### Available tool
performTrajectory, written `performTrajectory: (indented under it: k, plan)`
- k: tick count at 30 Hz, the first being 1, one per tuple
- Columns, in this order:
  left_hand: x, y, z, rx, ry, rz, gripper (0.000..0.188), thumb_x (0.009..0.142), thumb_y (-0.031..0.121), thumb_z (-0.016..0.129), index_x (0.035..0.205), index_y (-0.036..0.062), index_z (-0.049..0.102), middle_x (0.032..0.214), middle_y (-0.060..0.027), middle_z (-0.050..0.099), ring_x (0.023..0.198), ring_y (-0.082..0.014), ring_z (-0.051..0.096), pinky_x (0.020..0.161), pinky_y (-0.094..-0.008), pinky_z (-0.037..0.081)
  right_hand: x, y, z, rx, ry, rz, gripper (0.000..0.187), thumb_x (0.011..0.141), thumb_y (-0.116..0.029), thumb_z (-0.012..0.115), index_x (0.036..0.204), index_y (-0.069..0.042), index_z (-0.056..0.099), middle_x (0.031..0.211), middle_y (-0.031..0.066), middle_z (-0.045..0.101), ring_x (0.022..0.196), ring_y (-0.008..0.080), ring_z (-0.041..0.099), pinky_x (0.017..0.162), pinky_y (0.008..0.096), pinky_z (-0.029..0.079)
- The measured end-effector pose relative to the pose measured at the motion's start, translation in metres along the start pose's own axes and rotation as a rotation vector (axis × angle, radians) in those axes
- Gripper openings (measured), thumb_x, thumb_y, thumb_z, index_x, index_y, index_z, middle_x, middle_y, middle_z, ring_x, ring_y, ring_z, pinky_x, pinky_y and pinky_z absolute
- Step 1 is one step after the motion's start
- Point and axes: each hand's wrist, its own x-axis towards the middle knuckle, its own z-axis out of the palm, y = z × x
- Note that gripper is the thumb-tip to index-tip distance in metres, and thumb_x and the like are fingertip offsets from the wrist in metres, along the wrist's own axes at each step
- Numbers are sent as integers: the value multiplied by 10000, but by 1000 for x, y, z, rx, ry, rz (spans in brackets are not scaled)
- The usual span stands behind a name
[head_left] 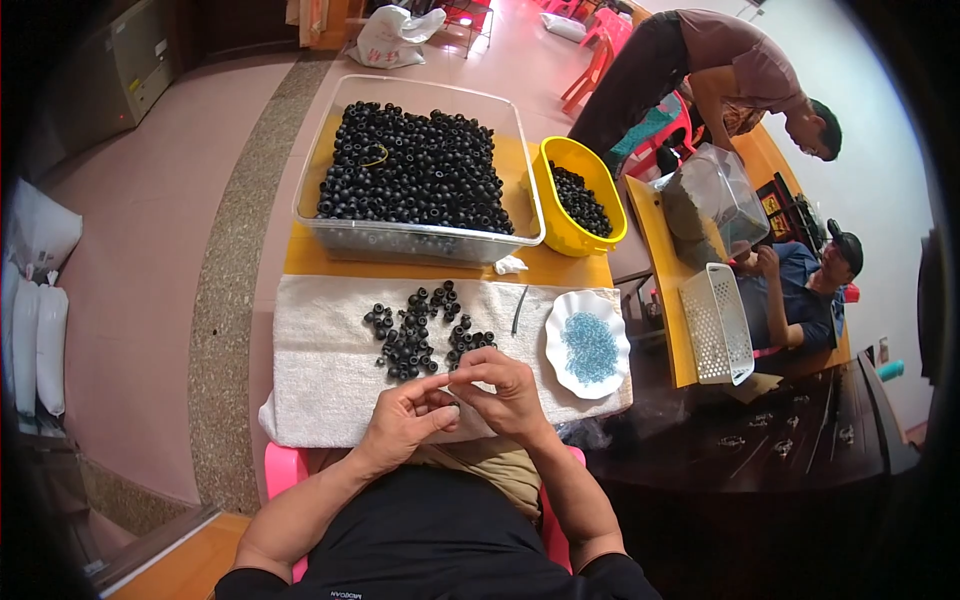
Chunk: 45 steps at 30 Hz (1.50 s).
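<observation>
My left hand (pixel 405 422) is closed with fingers curled, near the front edge of a white towel (pixel 320 345); a bit of something dark shows by its thumb, too small to name. Against its fingertips, my right hand (pixel 502 392) pinches at a spot I cannot make out. Just beyond both hands lies a loose pile of small black round pieces with holes (pixel 408 345). To the right of the pile stands a white scalloped plate (pixel 557 340) holding small clear-blue pieces (pixel 590 348). A thin dark stick (pixel 519 310) rests on the towel between pile and plate.
Behind the towel, a clear plastic tub (pixel 420 245) is full of black pieces, beside a yellow basin (pixel 570 240) with more. At right, one person (pixel 740 60) bends over a clear bin (pixel 715 195); another person (pixel 800 290) sits near a white perforated basket (pixel 720 330).
</observation>
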Motion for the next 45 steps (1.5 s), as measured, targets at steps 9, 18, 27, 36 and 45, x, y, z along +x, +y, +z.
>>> performTrajectory:
  k: [9,18,27,36,45]
  plan:
    - [-2,6,2,26,15,5,402,923,11,654,1308,-50,552,998,-81,658,872,-134,650,805,-274,565,-5,-1,6,-69,23,-97,242,787,49,727,998,-67,704,932,90,677,805,228,687,701,298,544]
    - [-2,-1,-2,5,22,3,452,915,-8,655,1345,-47,522,1017,-99,655,876,-155,665,813,-289,576,-8,2,6,-153,62,-135,246,799,51,703,1012,-71,700,935,100,676,801,245,694,678,312,550]
    - [2,4,-1,30,-14,11,436,921,-12,644,1341,-44,532,1081,-102,663,911,-147,660,824,-289,573,-3,1,4,-117,14,-117,276,791,43,714,1034,-85,707,903,97,648,776,243,661,672,299,523]
    - [-3,1,-2,10,-27,11,386,912,4,664,1276,-22,539,1080,-103,665,923,-149,660,838,-293,568,-15,0,-7,474,-171,293,131,897,4,682,1026,24,685,976,77,654,917,136,624,784,257,503]
    - [2,2,-3,43,-25,-3,349,867,-36,700,1144,40,501,1021,-61,619,957,-120,623,846,-293,571,-8,-8,-30,555,-309,498,108,889,-10,695,985,39,701,992,72,658,928,132,618,824,260,496]
